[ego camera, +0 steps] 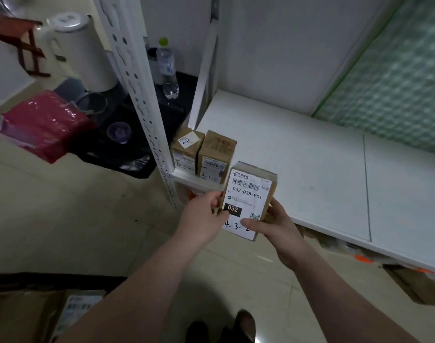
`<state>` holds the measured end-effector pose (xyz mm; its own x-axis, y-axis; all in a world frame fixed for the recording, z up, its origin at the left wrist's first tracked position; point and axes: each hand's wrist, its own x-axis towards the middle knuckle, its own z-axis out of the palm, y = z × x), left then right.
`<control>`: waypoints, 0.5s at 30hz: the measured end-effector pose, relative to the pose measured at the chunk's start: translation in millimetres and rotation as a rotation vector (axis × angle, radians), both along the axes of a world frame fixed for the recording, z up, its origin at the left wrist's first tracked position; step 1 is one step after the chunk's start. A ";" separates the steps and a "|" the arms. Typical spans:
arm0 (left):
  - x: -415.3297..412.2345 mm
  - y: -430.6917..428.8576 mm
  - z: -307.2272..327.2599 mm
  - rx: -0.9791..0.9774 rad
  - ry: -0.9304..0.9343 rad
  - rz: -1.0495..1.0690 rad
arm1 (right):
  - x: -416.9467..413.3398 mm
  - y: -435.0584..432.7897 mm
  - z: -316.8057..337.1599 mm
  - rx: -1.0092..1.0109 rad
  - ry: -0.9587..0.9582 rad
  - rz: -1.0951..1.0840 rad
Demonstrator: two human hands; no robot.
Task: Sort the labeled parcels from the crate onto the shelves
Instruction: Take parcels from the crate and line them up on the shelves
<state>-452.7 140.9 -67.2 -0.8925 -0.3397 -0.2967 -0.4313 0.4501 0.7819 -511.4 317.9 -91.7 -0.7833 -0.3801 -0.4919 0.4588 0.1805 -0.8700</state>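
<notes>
You are holding one brown parcel [248, 199] with both hands, just below the centre of the frame, over the front edge of the white shelf [310, 157]. Your left hand [201, 216] is gripping its left edge, thumb on the label, and your right hand [275, 224] is gripping the lower right corner, thumb pressing flat on the bottom of the label. Both hands are closed on the parcel, not spread. You are keeping the label face turned up toward you, I think so that you can read the code before you are choosing a place.

The label is reading "032-038-E01" under a barcode, with "E01" in small print at the left, a black box with "032", and a QR code. A China Post logo is sitting at the top. Below, somebody has written by hand "4-3-", and your right thumb is covering the last figure.

Two more brown parcels are standing upright on the left end of the same shelf, touching each other. The nearer standing parcel [215, 157] is showing handwritten "4-3-11". The left standing parcel [186, 149] has writing too unclear to read. This is suggesting the parcel in your hands belongs in the same row, just beside them.

At the lower left of the frame the crate [26, 305] is showing another labelled box [78, 308], its print too blurred to read.
</notes>
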 end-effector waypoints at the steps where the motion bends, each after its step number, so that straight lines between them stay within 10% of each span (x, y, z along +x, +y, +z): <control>1: -8.2 -1.0 -14.3 -0.007 0.011 0.008 | -10.7 -2.0 -14.0 0.005 0.024 0.000; 15: -90.0 -3.1 -187.9 -0.251 0.364 -0.002 | -109.8 -10.9 -196.3 0.114 0.662 0.031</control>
<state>-542.7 137.8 -255.1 -0.9242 -0.3598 0.1280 -0.1475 0.6456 0.7493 -621.2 307.0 -288.0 -0.9229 -0.3818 0.0502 -0.1720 0.2920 -0.9408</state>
